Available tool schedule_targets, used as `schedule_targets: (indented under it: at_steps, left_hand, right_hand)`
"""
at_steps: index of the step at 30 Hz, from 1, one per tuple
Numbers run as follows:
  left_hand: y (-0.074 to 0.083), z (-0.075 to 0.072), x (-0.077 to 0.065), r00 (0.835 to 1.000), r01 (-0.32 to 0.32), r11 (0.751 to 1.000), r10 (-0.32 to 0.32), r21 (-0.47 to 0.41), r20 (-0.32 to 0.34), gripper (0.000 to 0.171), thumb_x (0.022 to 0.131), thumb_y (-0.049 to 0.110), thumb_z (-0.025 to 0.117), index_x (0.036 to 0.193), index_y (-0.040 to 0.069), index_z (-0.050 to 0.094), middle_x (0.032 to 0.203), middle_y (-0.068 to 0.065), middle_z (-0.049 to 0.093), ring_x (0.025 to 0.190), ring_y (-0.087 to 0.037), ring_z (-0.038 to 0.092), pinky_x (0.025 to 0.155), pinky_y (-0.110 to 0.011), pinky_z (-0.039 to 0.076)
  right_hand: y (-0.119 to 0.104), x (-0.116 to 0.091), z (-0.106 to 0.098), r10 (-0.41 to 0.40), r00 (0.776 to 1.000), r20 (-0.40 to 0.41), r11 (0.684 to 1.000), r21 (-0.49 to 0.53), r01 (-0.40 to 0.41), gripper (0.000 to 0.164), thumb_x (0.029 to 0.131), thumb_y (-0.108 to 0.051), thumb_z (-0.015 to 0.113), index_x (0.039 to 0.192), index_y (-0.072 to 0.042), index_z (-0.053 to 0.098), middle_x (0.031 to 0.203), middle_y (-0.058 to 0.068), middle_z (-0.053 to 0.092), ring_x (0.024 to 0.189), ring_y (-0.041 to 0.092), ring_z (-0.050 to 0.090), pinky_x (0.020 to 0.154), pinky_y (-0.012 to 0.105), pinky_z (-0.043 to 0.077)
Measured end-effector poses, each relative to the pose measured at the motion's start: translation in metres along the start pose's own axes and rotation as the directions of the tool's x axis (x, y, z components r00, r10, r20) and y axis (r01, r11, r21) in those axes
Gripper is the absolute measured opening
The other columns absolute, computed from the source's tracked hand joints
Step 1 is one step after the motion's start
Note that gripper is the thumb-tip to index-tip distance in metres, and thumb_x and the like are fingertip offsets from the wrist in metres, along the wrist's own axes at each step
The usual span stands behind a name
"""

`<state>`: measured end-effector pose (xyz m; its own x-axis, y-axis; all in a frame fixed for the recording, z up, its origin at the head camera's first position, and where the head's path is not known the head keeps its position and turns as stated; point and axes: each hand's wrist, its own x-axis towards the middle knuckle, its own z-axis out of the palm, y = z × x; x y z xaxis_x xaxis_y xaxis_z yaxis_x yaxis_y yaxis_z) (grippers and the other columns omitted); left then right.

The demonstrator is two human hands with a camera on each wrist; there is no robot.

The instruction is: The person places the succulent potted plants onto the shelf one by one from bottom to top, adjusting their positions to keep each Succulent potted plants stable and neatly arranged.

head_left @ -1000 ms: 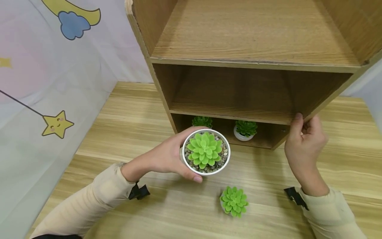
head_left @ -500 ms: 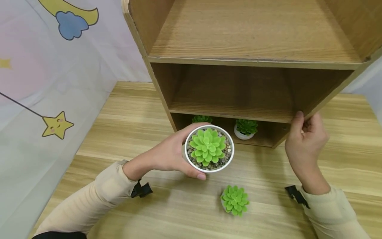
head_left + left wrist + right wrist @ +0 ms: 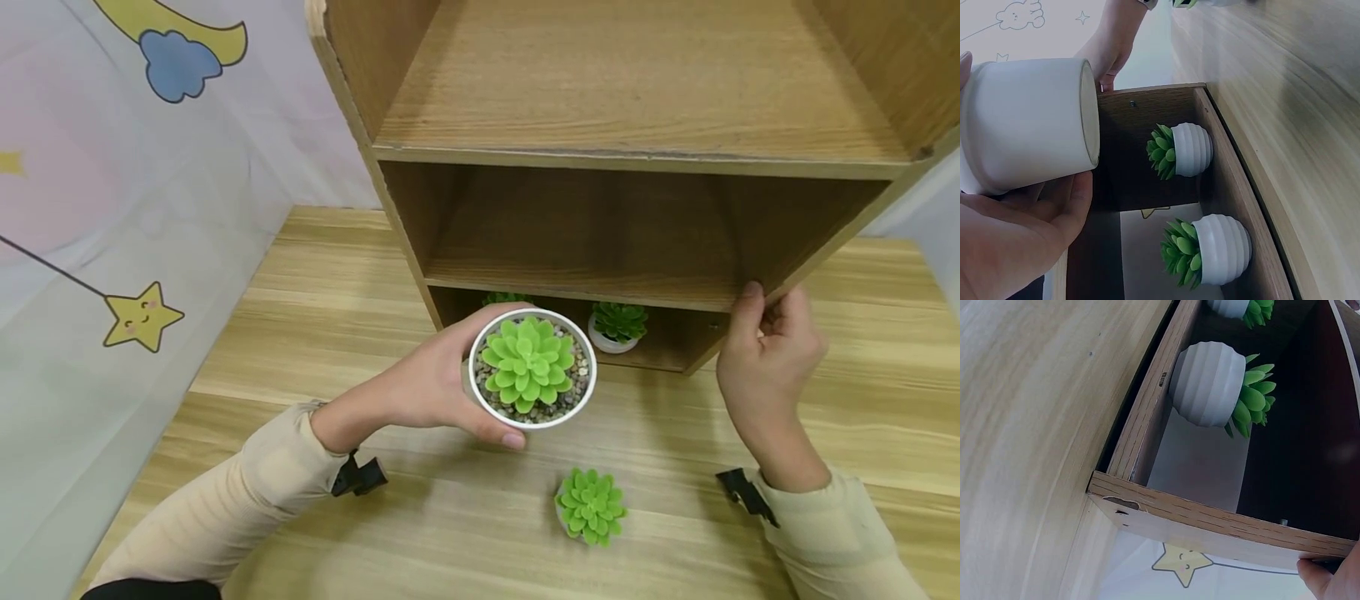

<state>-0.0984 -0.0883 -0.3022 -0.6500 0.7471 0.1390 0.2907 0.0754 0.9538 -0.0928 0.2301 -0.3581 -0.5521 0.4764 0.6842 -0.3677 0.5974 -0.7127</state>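
My left hand (image 3: 435, 379) grips a white round pot holding a light green succulent (image 3: 528, 364) among small pebbles, held up in front of the wooden shelf unit (image 3: 637, 158). The left wrist view shows the pot's smooth white side (image 3: 1035, 122), with fingers curled beneath it. My right hand (image 3: 772, 367) pinches the unit's right side panel near the middle board. On the lowest shelf stand two ribbed white pots with darker succulents, the right one (image 3: 618, 323) in plain sight and the left one (image 3: 504, 297) mostly hidden behind my left hand.
Another small light green succulent (image 3: 591, 506) stands on the wood-grain table (image 3: 465, 517), in front of the unit. A pale printed cloth (image 3: 210, 192) with stars and a moon hangs at the left and back.
My left hand has shifted slightly right and toward the shelf with the potted succulent. The right hand keeps its hold on the side panel.
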Motion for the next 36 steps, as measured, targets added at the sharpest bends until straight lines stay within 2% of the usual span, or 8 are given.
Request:
schedule_targets:
  at_steps: [6, 13, 20, 29, 36]
  left_hand:
    - [0.002, 0.0, 0.001, 1.0, -0.016, 0.999, 0.016, -0.03, -0.001, 0.103, 0.058, 0.007, 0.096, 0.145, 0.014, 0.042, 0.135, 0.003, 0.051, 0.122, -0.017, 0.05, 0.106, -0.036, 0.038]
    - [0.004, -0.001, 0.001, 0.999, -0.036, 0.999, 0.036, -0.007, -0.011, 0.102, 0.058, 0.007, 0.096, 0.144, 0.012, 0.042, 0.134, 0.002, 0.053, 0.121, -0.018, 0.05, 0.107, -0.037, 0.037]
    - [0.007, -0.002, 0.0, 0.998, -0.027, 1.0, 0.028, 0.013, -0.052, 0.103, 0.057, 0.007, 0.096, 0.144, 0.012, 0.042, 0.134, 0.001, 0.053, 0.121, -0.018, 0.051, 0.106, -0.037, 0.038]
    - [0.009, -0.003, 0.0, 0.999, -0.015, 1.0, 0.015, 0.0, -0.051, 0.102, 0.058, 0.007, 0.096, 0.144, 0.013, 0.042, 0.134, 0.001, 0.053, 0.121, -0.019, 0.051, 0.106, -0.038, 0.038]
    - [0.012, -0.004, -0.002, 0.997, -0.003, 1.0, 0.005, 0.02, -0.077, 0.102, 0.058, 0.008, 0.096, 0.145, 0.014, 0.042, 0.134, 0.001, 0.052, 0.121, -0.018, 0.05, 0.105, -0.038, 0.039]
  right_hand:
    - [0.0, -0.001, 0.0, 0.003, 1.0, -0.003, 1.0, -0.003, -0.003, 0.023, 0.096, -0.003, 0.052, 0.086, 0.017, 0.059, 0.072, -0.013, 0.055, 0.062, 0.0, 0.053, 0.059, 0.012, 0.041]
    - [-0.002, 0.0, 0.0, -0.004, 1.0, -0.003, 1.0, -0.012, 0.004, 0.023, 0.096, -0.003, 0.052, 0.087, 0.017, 0.059, 0.071, -0.013, 0.055, 0.061, 0.0, 0.052, 0.057, 0.011, 0.039]
    - [-0.006, 0.001, 0.0, -0.019, 1.0, 0.007, 1.0, -0.012, 0.019, 0.023, 0.097, -0.003, 0.051, 0.085, 0.016, 0.057, 0.07, -0.013, 0.053, 0.062, 0.0, 0.051, 0.058, 0.011, 0.039]
    - [-0.01, 0.001, 0.0, -0.018, 1.0, 0.008, 1.0, -0.006, 0.018, 0.023, 0.096, -0.002, 0.05, 0.085, 0.017, 0.057, 0.071, -0.011, 0.053, 0.062, -0.001, 0.052, 0.059, 0.011, 0.04]
    - [-0.01, 0.001, 0.0, -0.019, 1.0, 0.007, 1.0, -0.002, 0.019, 0.023, 0.096, -0.001, 0.05, 0.084, 0.017, 0.057, 0.071, -0.012, 0.052, 0.062, -0.001, 0.051, 0.059, 0.011, 0.04]
